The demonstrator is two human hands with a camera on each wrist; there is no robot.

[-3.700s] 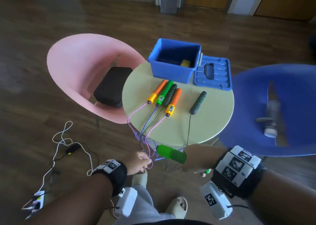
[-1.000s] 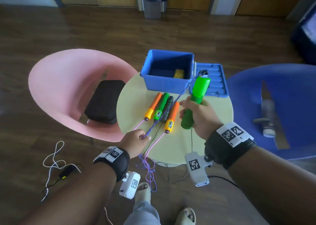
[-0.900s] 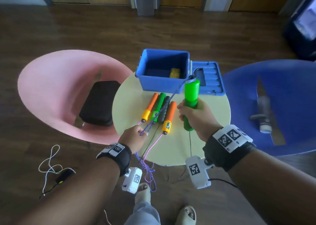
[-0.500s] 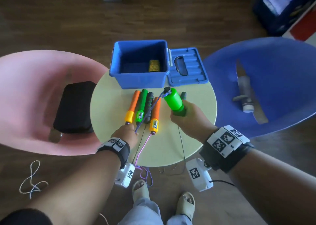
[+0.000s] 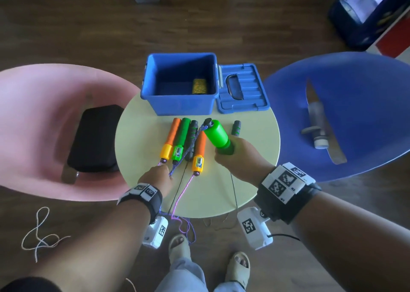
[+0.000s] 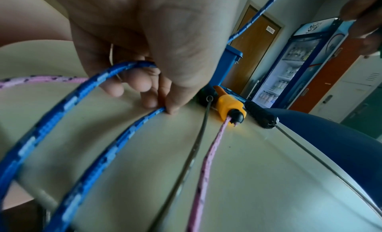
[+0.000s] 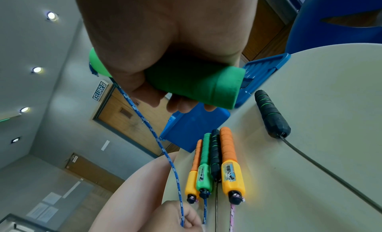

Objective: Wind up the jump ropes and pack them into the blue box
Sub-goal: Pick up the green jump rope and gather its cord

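My right hand (image 5: 235, 156) grips a green jump-rope handle (image 5: 218, 137) (image 7: 198, 86), lifted off the round table (image 5: 250, 176) and tilted toward the blue box (image 5: 182, 105). A blue rope (image 7: 153, 134) (image 6: 99, 158) runs from that handle's tip down to my left hand (image 5: 158, 176) (image 6: 165, 55), which pinches it at the table surface. Two orange handles (image 5: 172, 140), a second green handle (image 5: 180, 140) and a dark handle (image 5: 192, 134) lie side by side before the box. Another dark handle (image 5: 236, 127) lies behind my right hand. A pink rope (image 5: 184, 191) trails off the front edge.
The box holds a small yellow item (image 5: 199, 86); its lid (image 5: 241, 90) lies flat to the right. A pink chair (image 5: 44, 118) with a black cushion (image 5: 95, 138) stands left, a blue chair (image 5: 346, 114) right. Rope ends (image 5: 186, 227) hang by my feet; a white cord (image 5: 40, 234) lies on the floor.
My right hand has lifted the green handle from below the table edge to above the table, then tilted it toward the box. My left hand moved up onto the table, pinching the blue rope.
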